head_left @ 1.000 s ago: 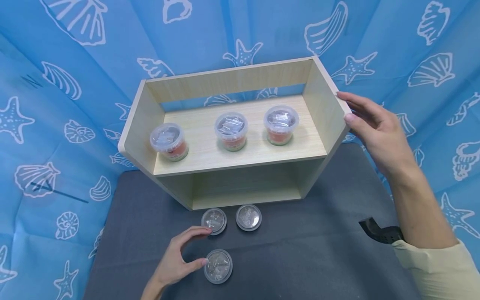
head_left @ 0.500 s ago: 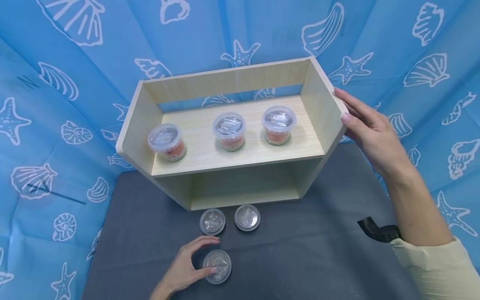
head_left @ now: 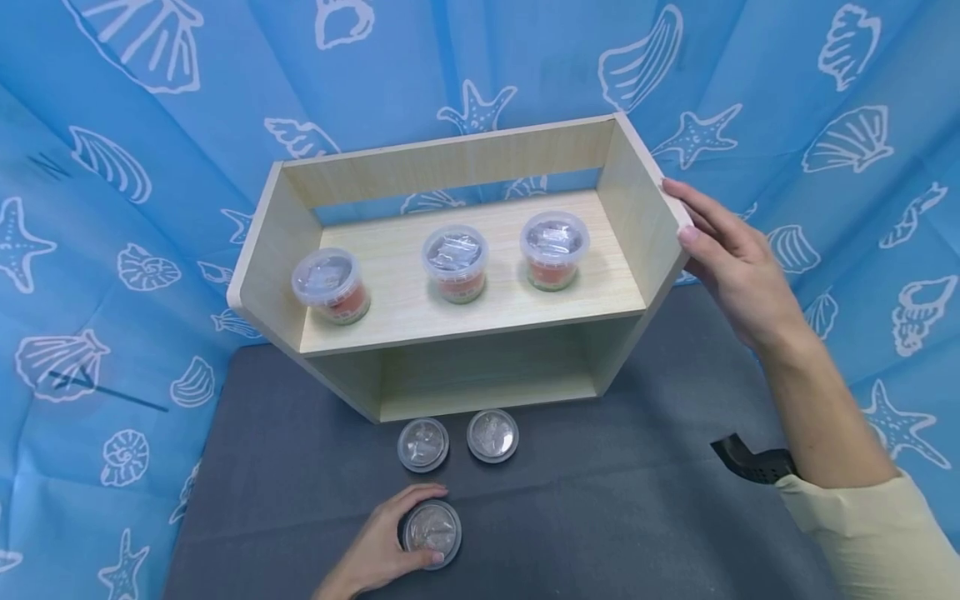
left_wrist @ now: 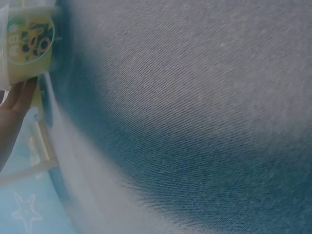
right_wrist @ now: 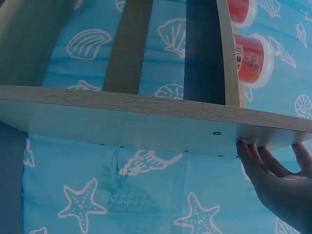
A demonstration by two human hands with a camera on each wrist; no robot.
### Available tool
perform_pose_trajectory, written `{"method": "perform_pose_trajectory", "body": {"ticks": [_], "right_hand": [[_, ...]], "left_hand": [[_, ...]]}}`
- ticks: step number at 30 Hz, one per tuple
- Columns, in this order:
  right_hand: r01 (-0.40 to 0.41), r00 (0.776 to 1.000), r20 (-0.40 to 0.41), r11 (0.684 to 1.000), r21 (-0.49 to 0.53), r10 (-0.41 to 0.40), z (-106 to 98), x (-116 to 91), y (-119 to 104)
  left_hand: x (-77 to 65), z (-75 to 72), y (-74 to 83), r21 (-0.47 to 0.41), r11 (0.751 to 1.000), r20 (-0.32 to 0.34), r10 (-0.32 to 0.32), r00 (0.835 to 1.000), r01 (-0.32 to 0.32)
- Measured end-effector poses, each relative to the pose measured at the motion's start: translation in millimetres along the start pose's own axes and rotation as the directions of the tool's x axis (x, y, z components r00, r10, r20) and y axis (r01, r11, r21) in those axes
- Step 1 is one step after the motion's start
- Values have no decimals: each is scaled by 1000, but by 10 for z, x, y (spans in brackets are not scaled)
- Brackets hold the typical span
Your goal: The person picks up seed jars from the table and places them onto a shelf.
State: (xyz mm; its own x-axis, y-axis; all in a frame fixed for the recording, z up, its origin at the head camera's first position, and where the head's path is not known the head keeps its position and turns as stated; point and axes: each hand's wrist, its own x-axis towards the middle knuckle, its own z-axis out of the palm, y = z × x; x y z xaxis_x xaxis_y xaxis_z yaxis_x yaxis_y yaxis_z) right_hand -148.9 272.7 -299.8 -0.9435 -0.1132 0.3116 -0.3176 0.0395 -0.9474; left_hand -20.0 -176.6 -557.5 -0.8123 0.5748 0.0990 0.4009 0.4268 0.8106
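curtain point(head_left: 67, 217), blue and shell-printed, grey tabletop point(head_left: 600, 508) — left hand point(head_left: 382, 537) gripping tub point(head_left: 433, 525), right hand point(head_left: 738, 271) holding shelf point(head_left: 502, 287)

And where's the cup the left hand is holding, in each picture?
Head: the cup is at the bottom, left of the middle, in the left hand.
Left wrist: the cup is by the top left corner.
Right wrist: not in it.
Shared landmark: blue curtain.
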Motion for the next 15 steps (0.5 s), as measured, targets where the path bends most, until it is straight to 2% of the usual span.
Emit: {"method": "perform_pose_trajectory", "body": {"ticks": [3, 7, 15], "right_hand": [[-2, 1000, -5, 1000, -2, 2, 1, -7, 4], [1, 1000, -4, 1000, 5, -1, -1, -12, 8], [12, 1000, -18, 1000, 7, -12, 4, -3, 19]], "left_hand": [[-20, 34, 8, -15, 1000, 34, -19, 999, 19], [-34, 75, -1, -2, 1000, 54, -12, 998, 12], [-85, 129, -81, 44, 994, 88, -103, 991, 100]]}}
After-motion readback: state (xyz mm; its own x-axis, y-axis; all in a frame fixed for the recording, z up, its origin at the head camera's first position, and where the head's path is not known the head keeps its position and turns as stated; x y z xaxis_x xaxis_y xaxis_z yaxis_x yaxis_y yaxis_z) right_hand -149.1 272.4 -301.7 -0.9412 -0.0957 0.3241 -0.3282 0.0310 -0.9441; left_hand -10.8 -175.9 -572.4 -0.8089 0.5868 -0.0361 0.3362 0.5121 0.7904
